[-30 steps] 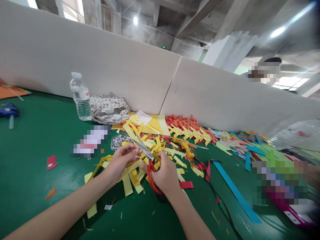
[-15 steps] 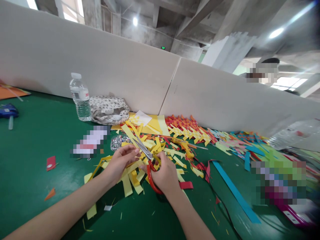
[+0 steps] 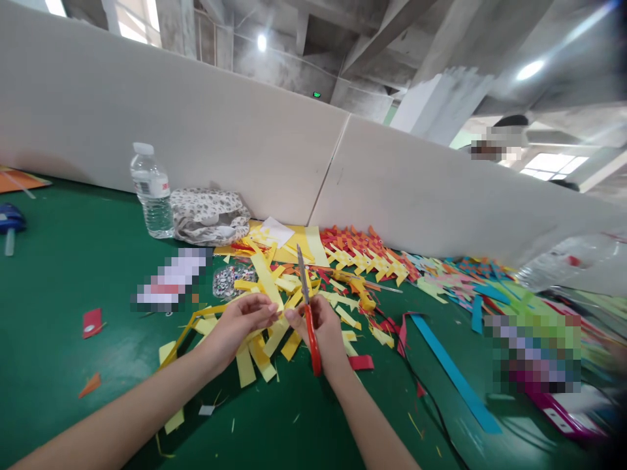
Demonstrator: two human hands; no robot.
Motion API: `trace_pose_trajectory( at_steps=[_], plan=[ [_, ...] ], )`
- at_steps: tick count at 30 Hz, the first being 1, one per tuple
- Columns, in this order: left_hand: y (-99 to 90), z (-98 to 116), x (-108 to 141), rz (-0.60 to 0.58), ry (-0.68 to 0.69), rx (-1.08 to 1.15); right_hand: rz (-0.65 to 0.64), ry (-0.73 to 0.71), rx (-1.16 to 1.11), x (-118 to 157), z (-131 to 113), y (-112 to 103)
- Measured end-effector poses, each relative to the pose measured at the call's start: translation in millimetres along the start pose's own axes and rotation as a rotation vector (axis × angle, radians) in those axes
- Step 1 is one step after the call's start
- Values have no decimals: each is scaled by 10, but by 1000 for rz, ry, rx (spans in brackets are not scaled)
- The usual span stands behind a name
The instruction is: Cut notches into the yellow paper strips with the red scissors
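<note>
Red-handled scissors [image 3: 312, 326] hang from my right hand [image 3: 326, 336], their blades closed and pointing away from me. The thumb of that hand reaches toward the fingertips of my left hand [image 3: 249, 320]. A pale yellow paper strip [image 3: 266, 277] rises from my left hand, pinched between thumb and fingers. Many yellow strips and scraps [image 3: 246, 365] lie beneath both hands. Just behind my left hand sits a clear tray of small googly eyes [image 3: 230, 281].
A water bottle [image 3: 153, 196] and patterned cloth bag [image 3: 210, 215] stand by the white partition [image 3: 245, 137]. Woven paper pieces [image 3: 355, 245], a yellow tool [image 3: 363, 290], a black cable [image 3: 431, 398] and a blue strip [image 3: 455, 372] lie rightward. A person is beyond the partition.
The scissors have swung from pointing up-left across the strip to nearly upright, and their blades have moved away from my left fingers. The whole view has shifted slightly.
</note>
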State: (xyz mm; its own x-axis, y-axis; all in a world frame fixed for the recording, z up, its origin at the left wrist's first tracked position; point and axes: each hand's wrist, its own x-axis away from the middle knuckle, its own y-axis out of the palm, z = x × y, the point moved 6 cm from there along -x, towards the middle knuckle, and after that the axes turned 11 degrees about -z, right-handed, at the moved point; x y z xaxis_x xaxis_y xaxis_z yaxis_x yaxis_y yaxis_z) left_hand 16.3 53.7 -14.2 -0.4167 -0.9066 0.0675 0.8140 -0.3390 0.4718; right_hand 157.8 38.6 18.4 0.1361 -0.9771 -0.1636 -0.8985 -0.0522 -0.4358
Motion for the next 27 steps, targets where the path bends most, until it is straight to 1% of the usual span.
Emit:
trace_pose_trajectory(
  at_steps=[3, 7, 9, 13, 20, 22, 27],
  plan=[
    [54, -18, 13, -35, -19, -45, -28, -16, -233, -41, 56, 70],
    [111, -20, 19, -80, -27, -109, -17, -66, -360, -66, 68, 87],
    [100, -1, 12, -65, -4, -142, -12, -62, -374, -65, 67, 76],
    [34, 34, -1, 0, 44, -155, -44, -13, -355, -48, 68, 96],
    [24, 33, 8, -5, 39, -154, -64, 28, -376, -43, 111, 127],
    [-1, 47, 8, 25, 58, -130, -83, 46, -382, -43, 125, 140],
    [-122, 114, 0, 148, 122, -90, -106, 85, -395, -36, 130, 164]
  ],
)
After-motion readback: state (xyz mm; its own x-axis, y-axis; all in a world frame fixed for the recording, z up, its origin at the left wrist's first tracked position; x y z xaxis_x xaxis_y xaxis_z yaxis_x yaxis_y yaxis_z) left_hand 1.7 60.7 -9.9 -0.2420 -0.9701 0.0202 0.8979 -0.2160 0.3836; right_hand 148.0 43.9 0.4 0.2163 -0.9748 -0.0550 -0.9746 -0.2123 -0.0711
